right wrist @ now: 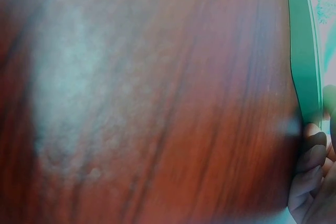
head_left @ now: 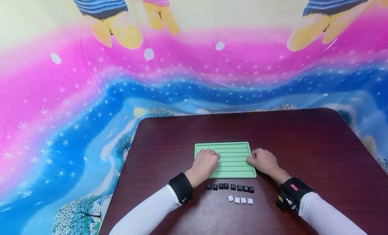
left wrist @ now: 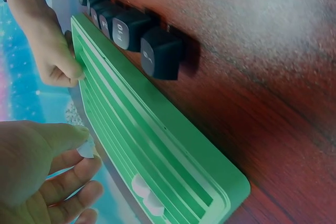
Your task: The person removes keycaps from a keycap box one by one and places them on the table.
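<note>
My left hand (head_left: 206,162) is over the left part of a green ridged tray (head_left: 233,174). Between its thumb and index finger it pinches a white keycap (left wrist: 86,148), seen best in the left wrist view. Two white keycaps (left wrist: 148,196) sit in a groove of the tray, mostly hidden by the hand in the head view. At the tray's right edge, my right hand (head_left: 266,162) grips the rim with thumb and curled fingers (right wrist: 310,174).
In front of the tray, a row of several black keycaps (head_left: 232,186) lies on the dark wooden table (head_left: 182,130). Nearer still are several white keycaps (head_left: 243,200). Behind the table hangs a colourful printed cloth (head_left: 194,66).
</note>
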Demonstrator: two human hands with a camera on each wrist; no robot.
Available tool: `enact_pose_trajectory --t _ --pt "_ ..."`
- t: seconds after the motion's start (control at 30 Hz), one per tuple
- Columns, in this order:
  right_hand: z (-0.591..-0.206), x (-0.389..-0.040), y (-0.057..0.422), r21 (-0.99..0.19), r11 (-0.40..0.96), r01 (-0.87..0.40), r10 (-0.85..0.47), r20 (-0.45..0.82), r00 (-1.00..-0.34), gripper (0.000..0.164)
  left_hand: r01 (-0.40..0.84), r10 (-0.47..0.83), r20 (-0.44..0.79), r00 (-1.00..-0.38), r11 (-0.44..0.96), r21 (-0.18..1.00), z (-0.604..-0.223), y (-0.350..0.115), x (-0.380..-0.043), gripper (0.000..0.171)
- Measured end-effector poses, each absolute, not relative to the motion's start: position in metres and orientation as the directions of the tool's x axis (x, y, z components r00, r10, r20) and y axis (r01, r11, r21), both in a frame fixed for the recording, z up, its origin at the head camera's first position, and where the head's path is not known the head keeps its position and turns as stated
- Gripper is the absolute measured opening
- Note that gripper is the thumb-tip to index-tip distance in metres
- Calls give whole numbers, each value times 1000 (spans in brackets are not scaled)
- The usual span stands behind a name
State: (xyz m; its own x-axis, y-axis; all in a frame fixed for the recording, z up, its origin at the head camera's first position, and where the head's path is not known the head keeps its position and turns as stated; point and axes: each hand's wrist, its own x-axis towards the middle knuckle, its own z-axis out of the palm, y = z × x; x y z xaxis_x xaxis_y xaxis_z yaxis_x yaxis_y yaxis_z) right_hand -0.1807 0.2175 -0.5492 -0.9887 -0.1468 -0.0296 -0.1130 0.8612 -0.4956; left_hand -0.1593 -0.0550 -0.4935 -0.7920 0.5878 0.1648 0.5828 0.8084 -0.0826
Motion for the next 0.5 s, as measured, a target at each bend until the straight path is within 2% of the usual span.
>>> enact_pose_trajectory --t 0.5 --pt "-549 -181 217 -491 864 -110 -145 -34 -989 41 616 622 159 -767 783 -90 -486 -51 -148 8"
